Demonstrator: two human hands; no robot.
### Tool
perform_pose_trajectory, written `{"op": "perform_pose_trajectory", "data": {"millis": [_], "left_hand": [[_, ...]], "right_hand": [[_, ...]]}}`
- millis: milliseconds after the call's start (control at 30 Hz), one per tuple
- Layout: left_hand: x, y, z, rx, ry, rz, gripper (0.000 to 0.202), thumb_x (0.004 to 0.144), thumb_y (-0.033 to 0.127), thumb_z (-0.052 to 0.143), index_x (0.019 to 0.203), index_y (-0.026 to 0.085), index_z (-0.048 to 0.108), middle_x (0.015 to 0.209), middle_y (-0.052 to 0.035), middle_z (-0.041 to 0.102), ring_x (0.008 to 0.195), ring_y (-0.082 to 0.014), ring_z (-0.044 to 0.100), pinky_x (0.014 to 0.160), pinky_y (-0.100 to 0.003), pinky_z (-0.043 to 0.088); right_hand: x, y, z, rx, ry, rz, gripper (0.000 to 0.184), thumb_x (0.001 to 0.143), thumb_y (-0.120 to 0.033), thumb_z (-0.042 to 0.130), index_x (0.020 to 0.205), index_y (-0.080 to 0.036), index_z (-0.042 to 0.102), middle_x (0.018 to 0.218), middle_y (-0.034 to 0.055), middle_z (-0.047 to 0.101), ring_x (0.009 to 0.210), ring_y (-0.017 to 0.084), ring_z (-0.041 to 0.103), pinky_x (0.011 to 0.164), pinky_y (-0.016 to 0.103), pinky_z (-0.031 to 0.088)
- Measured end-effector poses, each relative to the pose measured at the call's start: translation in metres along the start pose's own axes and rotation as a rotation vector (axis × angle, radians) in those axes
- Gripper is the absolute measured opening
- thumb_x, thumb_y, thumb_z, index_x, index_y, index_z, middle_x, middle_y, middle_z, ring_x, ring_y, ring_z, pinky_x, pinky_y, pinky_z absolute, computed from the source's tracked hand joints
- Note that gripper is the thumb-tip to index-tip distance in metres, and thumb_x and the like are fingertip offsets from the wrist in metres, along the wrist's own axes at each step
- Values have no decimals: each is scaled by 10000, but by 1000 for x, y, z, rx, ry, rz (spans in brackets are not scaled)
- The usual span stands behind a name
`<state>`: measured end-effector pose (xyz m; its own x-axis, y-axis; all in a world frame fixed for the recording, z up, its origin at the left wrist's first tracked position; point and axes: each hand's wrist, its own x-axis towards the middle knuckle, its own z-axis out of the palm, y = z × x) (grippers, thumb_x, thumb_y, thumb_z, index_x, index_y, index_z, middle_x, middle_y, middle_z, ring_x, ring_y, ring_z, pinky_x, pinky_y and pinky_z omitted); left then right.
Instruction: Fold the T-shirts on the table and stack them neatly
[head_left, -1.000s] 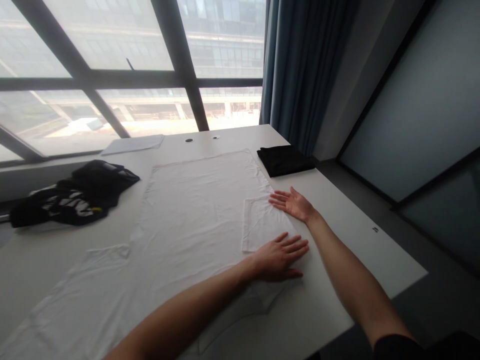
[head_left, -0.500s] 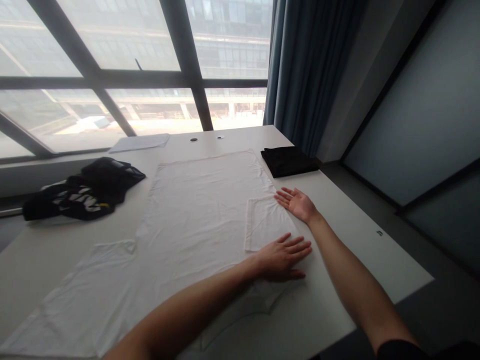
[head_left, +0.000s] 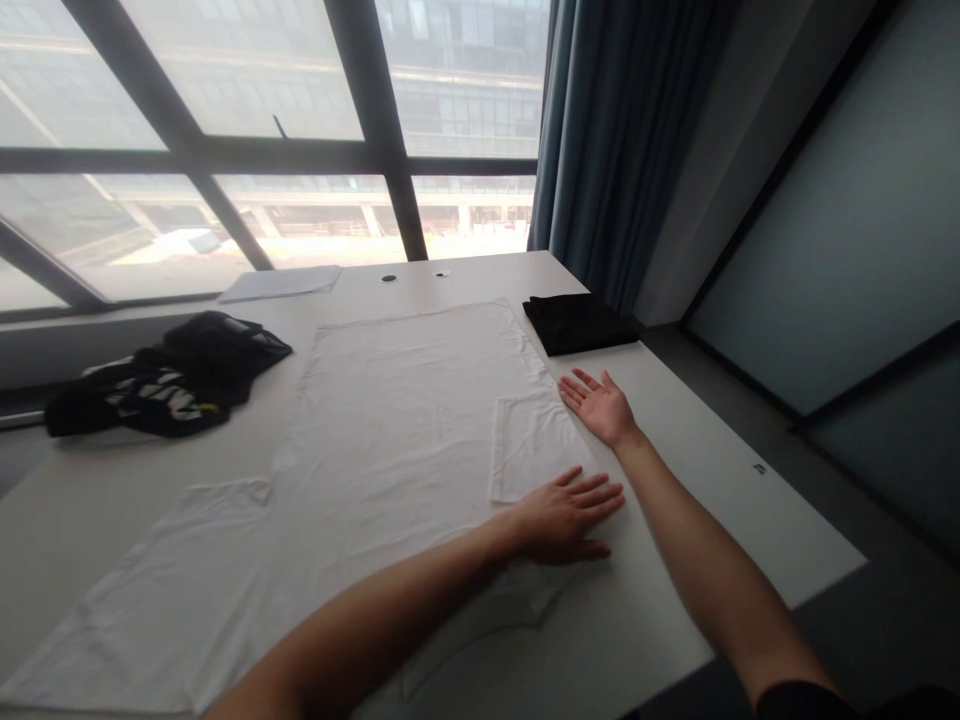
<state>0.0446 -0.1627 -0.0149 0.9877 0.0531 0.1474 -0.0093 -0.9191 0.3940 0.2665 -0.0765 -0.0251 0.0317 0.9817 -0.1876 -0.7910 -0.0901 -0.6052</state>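
Note:
A white T-shirt [head_left: 397,420] lies spread out on the white table [head_left: 720,500], its hem toward the window and its neck opening near me. The sleeve on the right is folded inward over the body; the other sleeve stretches out to the lower left. My left hand [head_left: 566,515] reaches across and rests palm down, fingers spread, on the shirt's right shoulder edge beside the folded sleeve. Palm turned up, my right hand [head_left: 600,405] lies with fingers extended at the shirt's right side edge. Neither hand grips the cloth.
Folded black cloth [head_left: 577,322] sits at the table's far right. A crumpled black garment [head_left: 169,380] with a white print lies at the left. Flat white sheets [head_left: 281,284] rest by the window, near a dark round table hole [head_left: 388,279]. A blue curtain [head_left: 615,150] hangs behind.
My right hand has shifted slightly right, away from the shirt's side edge, with its thumb spread wider. My left hand and the shirt look unchanged.

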Motion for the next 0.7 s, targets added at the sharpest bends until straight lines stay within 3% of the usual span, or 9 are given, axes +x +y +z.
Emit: {"op": "perform_pose_trajectory", "data": {"millis": [167,300,400,567,700], "left_hand": [[0,-1,2,-5,12,3,737,1002,535,456,1601,184,207,1641,-78,278,1533,-236,183,1260,-453,44],[0,0,0,-20,15,0,726,1006,533,449,1596,176,224,1643,-81,274,1532,-234,188,1259,-442,33],[0,2,-2,-31,-4,-8,721,1010,529,439,1602,189,206,1646,-83,264,1530,-241,197,1256,-450,34],[0,4,-5,-54,-6,-11,752,1007,523,451,1614,196,151,1656,-83,230,1535,-256,172,1253,-478,31],[-2,6,-4,-54,-22,24,700,1008,528,455,1592,201,251,1634,-78,298,1529,-261,198,1254,-482,8]], "right_hand": [[-3,-12,-5,44,-50,-106,478,1017,-523,319,1246,-211,598,1312,165,653,1289,247,587,1043,508,508],[-6,-4,1,-11,-147,36,545,1012,-577,314,1310,-191,559,1344,187,630,1281,273,594,1033,535,508],[-5,3,4,-74,-129,160,522,1035,-520,308,1321,-146,532,1324,225,631,1243,284,624,1001,528,530],[-5,1,3,-77,-135,103,515,1035,-524,300,1301,-154,541,1325,212,633,1243,282,626,1001,503,541],[-5,1,3,-66,-101,90,507,1040,-513,281,1290,-162,550,1282,203,664,1226,282,638,987,517,550]]}}
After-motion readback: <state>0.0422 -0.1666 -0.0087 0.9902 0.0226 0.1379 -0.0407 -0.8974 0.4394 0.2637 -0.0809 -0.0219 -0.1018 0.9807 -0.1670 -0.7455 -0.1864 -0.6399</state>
